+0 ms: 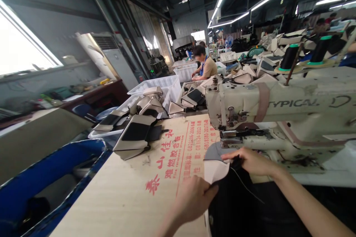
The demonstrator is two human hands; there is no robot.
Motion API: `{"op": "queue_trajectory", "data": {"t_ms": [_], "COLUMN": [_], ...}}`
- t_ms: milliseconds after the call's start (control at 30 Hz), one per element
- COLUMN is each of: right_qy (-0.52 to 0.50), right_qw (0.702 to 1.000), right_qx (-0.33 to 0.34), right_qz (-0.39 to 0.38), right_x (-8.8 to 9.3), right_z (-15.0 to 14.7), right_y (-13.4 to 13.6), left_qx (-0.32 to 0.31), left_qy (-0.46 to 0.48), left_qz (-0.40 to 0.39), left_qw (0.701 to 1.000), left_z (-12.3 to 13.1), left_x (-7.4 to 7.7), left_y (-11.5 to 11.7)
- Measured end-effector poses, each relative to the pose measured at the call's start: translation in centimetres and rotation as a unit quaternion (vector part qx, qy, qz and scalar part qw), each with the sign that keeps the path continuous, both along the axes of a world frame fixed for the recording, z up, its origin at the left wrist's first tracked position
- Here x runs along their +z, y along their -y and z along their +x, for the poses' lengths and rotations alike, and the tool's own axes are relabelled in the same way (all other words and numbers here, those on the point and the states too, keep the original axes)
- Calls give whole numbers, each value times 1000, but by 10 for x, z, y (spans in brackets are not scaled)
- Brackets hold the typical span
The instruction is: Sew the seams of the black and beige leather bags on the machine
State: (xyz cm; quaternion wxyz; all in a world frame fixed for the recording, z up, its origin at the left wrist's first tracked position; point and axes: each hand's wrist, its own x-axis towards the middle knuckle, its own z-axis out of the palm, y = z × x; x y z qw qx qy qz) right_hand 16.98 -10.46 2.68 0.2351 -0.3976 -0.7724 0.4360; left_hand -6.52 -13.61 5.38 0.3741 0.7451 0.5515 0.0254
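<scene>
My left hand point(193, 198) is closed on the near edge of a pale fabric piece point(215, 169) joined to black fabric point(236, 200). My right hand point(249, 160) pinches the same piece just in front of the needle area of a cream sewing machine point(278, 111). A grey part of the piece point(213, 152) lies under the presser foot. The work rests on a plywood table point(133, 189) printed with red characters.
Stacks of beige and black sewn pieces point(136, 133) lie at the table's far left, with white plastic bins point(164, 83) behind. A blue bin point(41, 177) stands at lower left. Thread cones point(289, 57) sit above the machine. Another person point(204, 67) works further back.
</scene>
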Motion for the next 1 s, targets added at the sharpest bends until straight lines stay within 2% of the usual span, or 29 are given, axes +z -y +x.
{"op": "queue_trajectory", "data": {"t_ms": [67, 167, 233, 333, 400, 467, 600, 667, 733, 800, 867, 1000], "right_qy": [28, 80, 117, 150, 163, 178, 227, 275, 326, 361, 355, 234], "right_qw": [999, 994, 984, 977, 974, 973, 962, 946, 926, 912, 913, 937], "right_qx": [-4, -68, -117, -140, -143, -130, -94, -91, -90, -87, -88, -120], "right_qz": [-28, 21, 60, 66, 68, 76, 117, 145, 165, 173, 183, 228], "right_x": [-11, -32, -46, -58, -58, -50, -16, 1, 9, 7, -6, -33], "right_z": [-3, -7, -11, -22, -30, -35, -29, -23, -20, -21, -22, -19], "right_y": [-3, 4, 15, 32, 41, 46, 51, 52, 50, 45, 39, 33], "left_qx": [0, -2, 25, 80, 79, 44, -32, -72, -94, -86, -74, -57], "left_qy": [-5, 1, 20, 75, 94, 98, 126, 140, 149, 155, 159, 173], "left_qz": [-36, -15, 44, 142, 199, 240, 279, 298, 308, 305, 288, 263], "left_qw": [999, 1000, 999, 984, 972, 965, 952, 942, 935, 936, 941, 947], "left_z": [-2, -11, -17, -19, -16, -12, -10, -12, -12, -11, -7, -2], "left_x": [-22, -46, -54, -55, -51, -46, -39, -41, -47, -55, -62, -68], "left_y": [-3, -7, -5, 4, 9, 13, 16, 15, 12, 8, 2, -2]}}
